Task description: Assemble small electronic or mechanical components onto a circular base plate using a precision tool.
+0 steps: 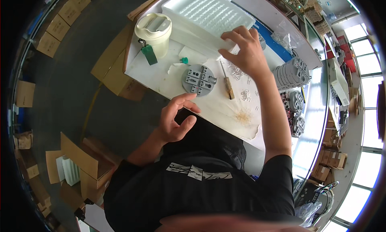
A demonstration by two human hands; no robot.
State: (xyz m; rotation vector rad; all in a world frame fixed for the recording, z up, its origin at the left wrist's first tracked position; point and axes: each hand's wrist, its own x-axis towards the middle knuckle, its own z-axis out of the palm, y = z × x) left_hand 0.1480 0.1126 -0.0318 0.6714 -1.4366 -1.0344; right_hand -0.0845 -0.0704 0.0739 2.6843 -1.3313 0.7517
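Note:
My left hand (177,117) hovers open at the near edge of the white table (144,69), fingers curled and holding nothing, just below a round grey metal fixture (199,80). My right hand (245,51) reaches further out, fingers spread over the corner of a clear plastic blister tray (205,11) and above scattered small clear parts (237,73). I cannot tell whether its fingertips pinch a part. A wooden-handled screwdriver (227,84) lies between the fixture and the parts.
A cream lidded jug (154,31) with a green tag (149,54) stands at the table's left end. Stacks of grey round fixtures (292,73) sit to the right. Cardboard boxes (86,163) lie on the floor to my left.

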